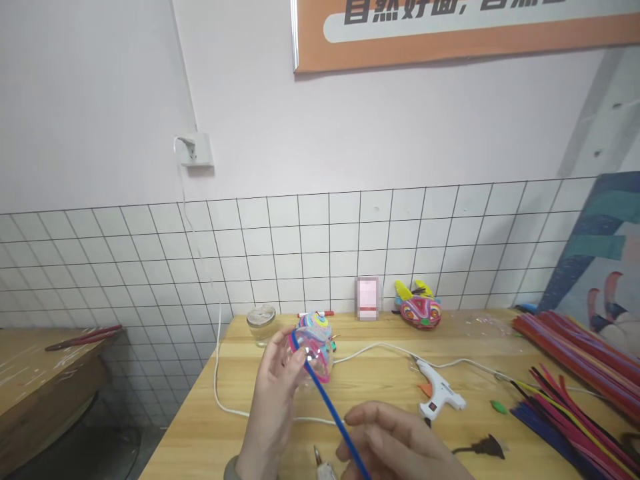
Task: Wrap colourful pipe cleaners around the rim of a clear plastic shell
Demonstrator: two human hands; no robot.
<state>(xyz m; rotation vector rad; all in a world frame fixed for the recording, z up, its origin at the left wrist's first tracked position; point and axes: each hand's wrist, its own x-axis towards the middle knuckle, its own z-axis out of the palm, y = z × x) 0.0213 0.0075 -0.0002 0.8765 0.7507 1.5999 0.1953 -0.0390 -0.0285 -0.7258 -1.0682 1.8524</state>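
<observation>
Nearest the camera, the right hand is curled, its fingers pinched on the lower part of a long blue fuzzy pipe cleaner. The pipe cleaner slants up and away to a clear plastic shell rimmed in pink, which the left hand holds up with thumb and fingers closed around its near side. The pipe cleaner's upper end curves along that rim. Between the two wrists a small metal-tipped object shows, too cut off to identify.

Right of the shell, on the pale wooden worktop, a white hot-glue gun lies on its side with its white cord looping behind the shell. Farther right lie bundles of coloured pipe cleaners. Behind the shell stand a small glass jar, a colourful paper fish figure and, beyond them, the white tiled wall with a socket above it.
</observation>
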